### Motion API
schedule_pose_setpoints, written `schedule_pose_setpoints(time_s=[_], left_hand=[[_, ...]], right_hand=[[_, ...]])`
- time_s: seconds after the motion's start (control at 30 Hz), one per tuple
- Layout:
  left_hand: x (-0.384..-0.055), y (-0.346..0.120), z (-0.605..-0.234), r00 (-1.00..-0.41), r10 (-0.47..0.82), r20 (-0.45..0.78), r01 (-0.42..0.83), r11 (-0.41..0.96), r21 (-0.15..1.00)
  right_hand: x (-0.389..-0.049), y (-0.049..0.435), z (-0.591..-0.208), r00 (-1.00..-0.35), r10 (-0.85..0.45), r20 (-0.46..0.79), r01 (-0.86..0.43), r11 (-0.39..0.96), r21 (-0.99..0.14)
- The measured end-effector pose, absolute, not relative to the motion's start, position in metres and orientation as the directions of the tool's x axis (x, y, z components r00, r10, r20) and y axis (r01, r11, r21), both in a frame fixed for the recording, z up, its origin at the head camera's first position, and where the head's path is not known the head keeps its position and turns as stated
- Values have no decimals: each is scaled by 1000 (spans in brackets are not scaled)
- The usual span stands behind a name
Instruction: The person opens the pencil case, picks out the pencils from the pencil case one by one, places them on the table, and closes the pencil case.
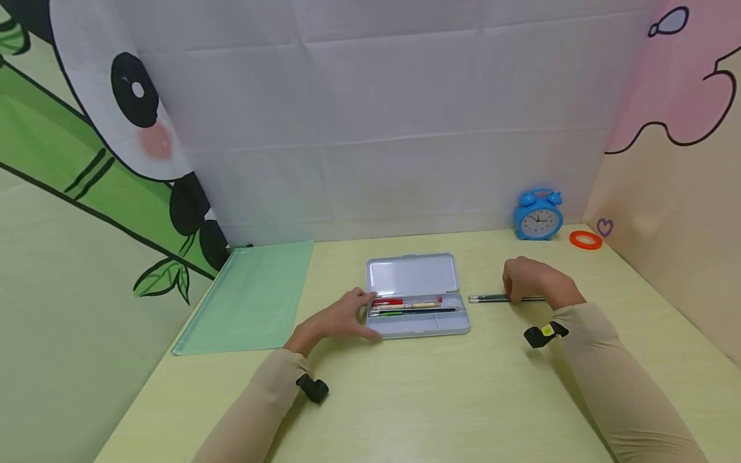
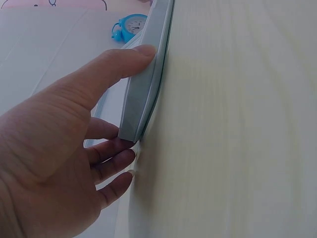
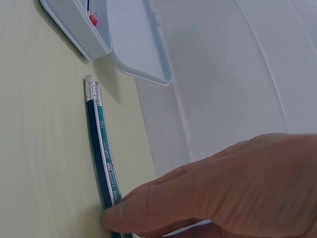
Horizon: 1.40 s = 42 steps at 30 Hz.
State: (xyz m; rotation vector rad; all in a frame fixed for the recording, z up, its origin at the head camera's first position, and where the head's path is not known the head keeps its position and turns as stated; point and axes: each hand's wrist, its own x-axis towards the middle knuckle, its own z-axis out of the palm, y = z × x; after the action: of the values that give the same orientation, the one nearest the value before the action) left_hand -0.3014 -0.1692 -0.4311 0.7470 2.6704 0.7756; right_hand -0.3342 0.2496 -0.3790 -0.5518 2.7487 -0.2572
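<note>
A light-blue pencil case (image 1: 418,326) lies with its lid (image 1: 412,274) raised. Inside it are a red pen (image 1: 389,301) and several other slim writing tools. My left hand (image 1: 344,316) holds the case at its left end, the thumb on the front wall (image 2: 143,94) and the fingers around the corner. To the right of the case, my right hand (image 1: 535,280) pinches two pencils (image 3: 103,148) lying side by side on the table. One is dark, the other green, and their eraser ends point toward the case. The right fingertips are partly hidden in the right wrist view.
A blue alarm clock (image 1: 538,217) stands at the back right, beside an orange ring (image 1: 586,240). A translucent green mat (image 1: 249,302) lies on the left of the table. White cloth (image 1: 370,141) hangs along the back.
</note>
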Motion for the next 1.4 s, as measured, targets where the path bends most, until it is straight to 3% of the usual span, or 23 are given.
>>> schedule_pose_setpoints(time_s=[0.53,1.2,1.4], left_hand=[[-300,-170,-432,-835,542,-98,400,720,567],[-301,-169,-431,-829,551,-94,409,713,570],[-301,-169,-431,-833,545,-94,406,717,567]], right_hand=[[-335,252,-381,-894,-336,-296,-263,929,-262],[-334,254,-380,-893,-340,-295,-266,927,-265],[-327,242,-366,-889,-389,-243,-329,910,-251]])
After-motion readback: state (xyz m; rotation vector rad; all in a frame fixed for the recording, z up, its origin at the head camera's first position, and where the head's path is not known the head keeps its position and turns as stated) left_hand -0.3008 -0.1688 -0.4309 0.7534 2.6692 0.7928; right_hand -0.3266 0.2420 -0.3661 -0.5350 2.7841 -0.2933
